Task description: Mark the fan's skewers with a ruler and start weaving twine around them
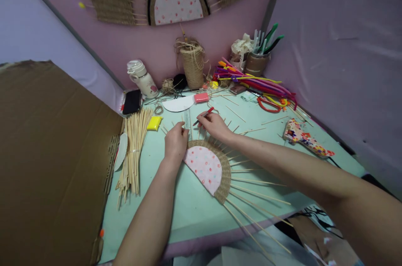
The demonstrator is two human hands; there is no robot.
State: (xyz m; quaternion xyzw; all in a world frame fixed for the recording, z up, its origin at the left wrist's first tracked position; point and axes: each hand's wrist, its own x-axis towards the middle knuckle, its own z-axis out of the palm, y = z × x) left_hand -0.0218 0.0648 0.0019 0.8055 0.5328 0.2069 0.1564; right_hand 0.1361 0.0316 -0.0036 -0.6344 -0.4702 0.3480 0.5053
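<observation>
A half-round craft piece (205,166) lies on the pale green table (188,211): pink dotted fabric, a woven jute border, thin wooden sticks fanning out from its edge. My left hand (175,142) rests at its upper left edge, fingers closed on a clear ruler (187,120) that stands along the sticks. My right hand (212,125) is just right of the ruler and pinches a red pen (204,115), its tip pointing at the ruler.
A bundle of wooden skewers (134,148) and a large brown cardboard sheet (47,153) lie at the left. At the back stand a bottle (143,78), a phone (132,102), a jute-wrapped jar (193,65), coloured pipe cleaners (254,81) and red scissors (268,104). A patterned glue gun (303,137) lies at the right.
</observation>
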